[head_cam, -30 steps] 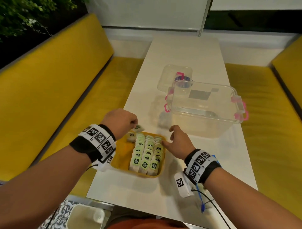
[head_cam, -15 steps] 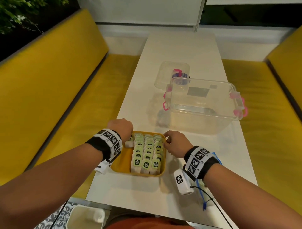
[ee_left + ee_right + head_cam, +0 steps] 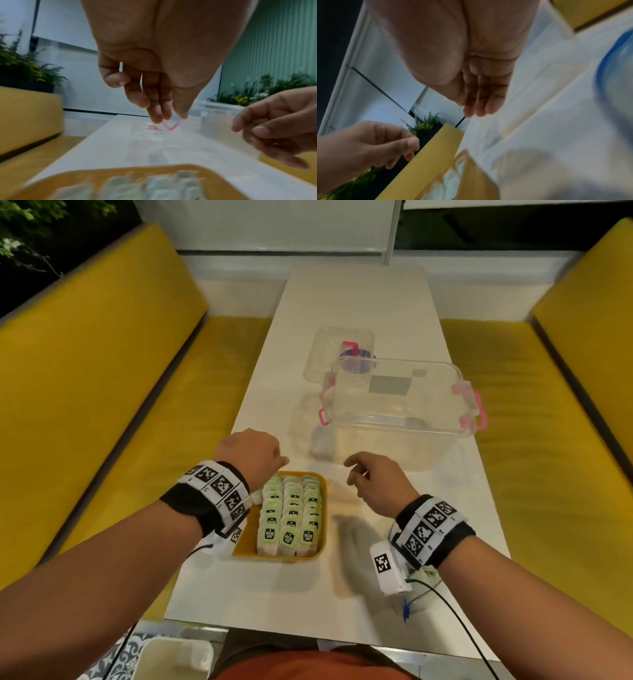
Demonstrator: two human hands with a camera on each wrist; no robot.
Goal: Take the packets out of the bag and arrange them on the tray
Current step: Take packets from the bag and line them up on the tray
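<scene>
A yellow tray [image 3: 245, 543] sits near the table's front edge, filled with three rows of white packets [image 3: 291, 515] bearing green labels. My left hand [image 3: 275, 461] hovers above the tray's far left corner, fingers loosely curled and holding nothing. The right hand [image 3: 354, 474] hangs just right of the tray, also empty and clear of it. In the left wrist view the left hand's fingers [image 3: 157, 116] dangle over the table, with the blurred tray [image 3: 72, 175] below. What looks like a crumpled pale bag [image 3: 426, 575] with a blue clip lies under my right wrist.
A clear plastic box [image 3: 397, 412] with pink latches stands just beyond the hands at centre right, and its lid [image 3: 337, 350] lies behind it. Yellow benches [image 3: 102, 392] flank the narrow white table [image 3: 356, 299] on both sides.
A second ago the left hand set a packet at the tray's far left while the right touched the tray's right side. Both hands have since lifted off the tray, empty.
</scene>
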